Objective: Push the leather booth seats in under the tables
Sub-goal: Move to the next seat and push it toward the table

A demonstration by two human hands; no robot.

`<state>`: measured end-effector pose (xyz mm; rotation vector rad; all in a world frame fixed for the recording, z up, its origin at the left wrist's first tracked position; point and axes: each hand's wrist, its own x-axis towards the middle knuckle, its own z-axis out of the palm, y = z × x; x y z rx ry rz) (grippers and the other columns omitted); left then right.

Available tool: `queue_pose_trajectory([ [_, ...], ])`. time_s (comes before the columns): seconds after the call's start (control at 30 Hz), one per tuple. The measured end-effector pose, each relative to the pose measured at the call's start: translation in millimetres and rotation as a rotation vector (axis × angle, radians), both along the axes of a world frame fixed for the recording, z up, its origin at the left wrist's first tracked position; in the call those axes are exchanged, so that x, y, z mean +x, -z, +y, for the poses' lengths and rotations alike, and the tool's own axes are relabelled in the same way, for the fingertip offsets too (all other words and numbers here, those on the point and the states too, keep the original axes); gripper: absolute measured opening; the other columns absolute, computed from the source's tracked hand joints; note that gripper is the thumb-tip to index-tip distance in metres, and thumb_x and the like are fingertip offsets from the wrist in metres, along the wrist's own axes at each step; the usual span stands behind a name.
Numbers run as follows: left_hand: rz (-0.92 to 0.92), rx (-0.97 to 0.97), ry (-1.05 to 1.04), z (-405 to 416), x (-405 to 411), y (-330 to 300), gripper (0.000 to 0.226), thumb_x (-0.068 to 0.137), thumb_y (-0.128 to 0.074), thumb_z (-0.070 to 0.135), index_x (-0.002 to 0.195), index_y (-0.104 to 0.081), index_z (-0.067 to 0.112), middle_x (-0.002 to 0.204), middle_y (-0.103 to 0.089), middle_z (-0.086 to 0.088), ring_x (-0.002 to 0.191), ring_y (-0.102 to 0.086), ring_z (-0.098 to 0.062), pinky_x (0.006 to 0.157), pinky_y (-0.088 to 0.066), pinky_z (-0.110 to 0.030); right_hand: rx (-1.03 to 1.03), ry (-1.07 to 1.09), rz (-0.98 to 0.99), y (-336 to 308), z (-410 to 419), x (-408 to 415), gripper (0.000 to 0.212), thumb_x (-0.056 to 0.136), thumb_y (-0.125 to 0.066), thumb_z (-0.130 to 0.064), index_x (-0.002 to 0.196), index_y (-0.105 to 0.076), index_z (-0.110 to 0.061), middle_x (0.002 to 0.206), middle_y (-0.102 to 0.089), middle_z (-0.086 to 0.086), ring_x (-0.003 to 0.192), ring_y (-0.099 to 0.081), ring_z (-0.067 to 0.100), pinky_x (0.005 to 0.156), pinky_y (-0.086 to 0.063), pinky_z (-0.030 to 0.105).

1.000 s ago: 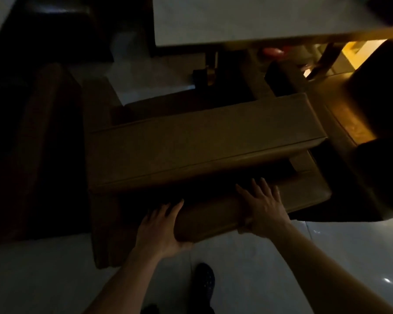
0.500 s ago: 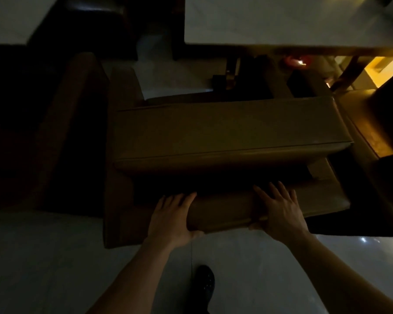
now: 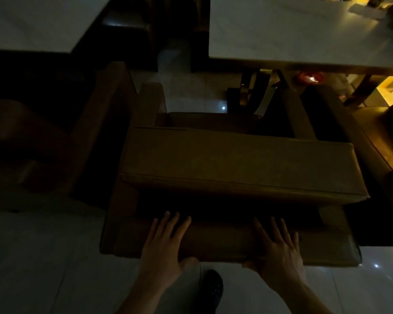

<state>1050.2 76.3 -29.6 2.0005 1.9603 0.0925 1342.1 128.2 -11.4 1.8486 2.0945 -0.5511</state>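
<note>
A brown leather booth seat [image 3: 236, 162] fills the middle of the dim view, its padded backrest top nearest me. My left hand [image 3: 166, 243] lies flat on the seat's near lower edge, fingers spread and thumb hooked over the rim. My right hand [image 3: 279, 250] presses the same edge further right, fingers apart. A white table [image 3: 293, 35] stands beyond the seat at the upper right, and the seat's far end reaches toward the table's dark base [image 3: 247, 94].
A second white table [image 3: 32, 21] is at the upper left, with another brown booth seat [image 3: 95, 123] beside it. More leather seating [image 3: 377, 137] lies at the right. My dark shoe [image 3: 210, 288] stands on the glossy tiled floor [image 3: 43, 268].
The booth seat has slid forward toward the table, and both hands have kept their place on its near edge. The view has shifted so that more of both tabletops shows.
</note>
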Motion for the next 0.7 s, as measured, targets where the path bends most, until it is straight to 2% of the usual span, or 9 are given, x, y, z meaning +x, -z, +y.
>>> queue_pose_trajectory([
  [0.1,0.020,-0.018,0.031,-2,-5,5,0.101,0.074,-0.051,0.080,0.153,0.000,0.044,0.164,-0.007,0.008,0.151,0.003,-0.022,0.121,0.001,-0.045,-0.006,0.011,0.021,-2,-6,-7,0.119,0.070,-0.057,-0.083,0.150,0.021,-0.044,0.165,0.014,0.004,0.149,0.021,0.033,0.121,0.002,0.060],
  [0.2,0.021,-0.044,0.056,0,-8,8,0.105,0.069,-0.062,0.077,0.154,-0.015,0.038,0.160,-0.028,0.001,0.149,-0.014,-0.026,0.117,-0.005,-0.046,-0.020,0.020,0.027,1,-3,-7,0.121,0.069,-0.060,-0.082,0.148,0.024,-0.046,0.165,0.015,0.007,0.148,0.022,0.035,0.119,0.003,0.061],
  [0.3,0.031,-0.033,0.051,3,-8,13,0.109,0.065,-0.068,0.076,0.153,-0.018,0.036,0.157,-0.035,0.000,0.147,-0.021,-0.028,0.116,-0.007,-0.046,-0.038,0.017,0.034,4,2,-5,0.122,0.067,-0.061,-0.082,0.143,0.028,-0.048,0.164,0.017,0.006,0.147,0.026,0.035,0.118,0.005,0.062],
  [0.43,0.018,0.005,0.052,15,-9,16,0.105,0.070,-0.068,0.072,0.154,-0.015,0.037,0.160,-0.029,0.001,0.149,-0.016,-0.027,0.119,-0.006,-0.046,-0.015,-0.001,0.040,6,15,-4,0.123,0.066,-0.062,-0.082,0.147,0.025,-0.046,0.164,0.017,0.007,0.146,0.027,0.034,0.118,0.006,0.062],
  [0.53,0.005,0.022,0.032,35,-5,16,0.102,0.071,-0.068,0.071,0.154,-0.019,0.036,0.160,-0.027,0.000,0.149,-0.014,-0.026,0.121,-0.013,-0.050,0.012,-0.016,0.046,8,34,-1,0.124,0.066,-0.063,-0.082,0.150,0.020,-0.045,0.165,0.015,0.009,0.147,0.025,0.035,0.118,0.005,0.063],
  [0.7,-0.017,0.044,0.025,80,-5,15,0.099,0.075,-0.060,0.075,0.155,-0.015,0.037,0.163,-0.019,0.002,0.151,-0.005,-0.025,0.122,-0.003,-0.047,0.060,-0.046,0.024,10,80,0,0.122,0.067,-0.062,-0.082,0.152,0.016,-0.043,0.165,0.010,0.011,0.149,0.020,0.036,0.119,0.001,0.062],
])
